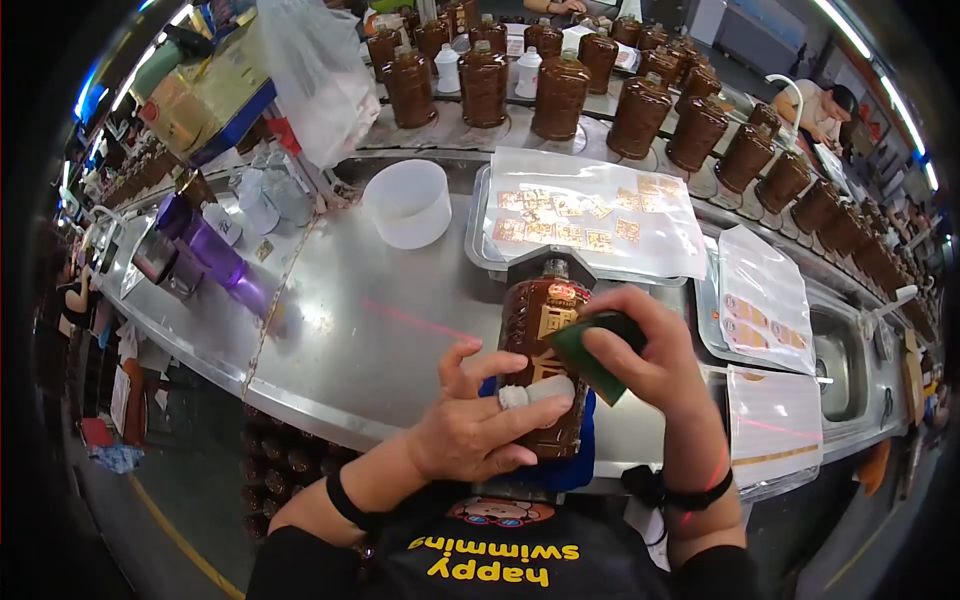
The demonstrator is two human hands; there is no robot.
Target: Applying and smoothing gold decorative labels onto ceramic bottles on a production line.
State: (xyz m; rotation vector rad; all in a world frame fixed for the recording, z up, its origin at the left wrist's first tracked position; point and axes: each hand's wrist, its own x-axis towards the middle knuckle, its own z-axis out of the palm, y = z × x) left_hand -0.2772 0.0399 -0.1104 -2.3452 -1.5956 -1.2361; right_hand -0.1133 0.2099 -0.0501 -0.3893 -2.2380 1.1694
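A brown glass bottle [540, 300] with gold and red labels leans back, its neck away from me, on a blue support [590, 445]. My left hand [480, 415] lies against the bottle's left side and front, fingers spread. One of its fingers wears a white cover. My right hand [650, 350] grips a green, flat scraper [600, 355] between thumb and fingers, over the bottle's right side. The scraper's lower part hangs beside the bottle. Part of the label is hidden behind the scraper and my fingers.
Beyond the bottle, a tray [480, 240] carries a sheet of gold labels [565, 215]. A white tub [408, 205] stands left of it. More label sheets [765, 300] lie right, before a sink [840, 370]. Brown bottles [560, 95] line the far conveyor. A purple bottle [210, 245] stands left.
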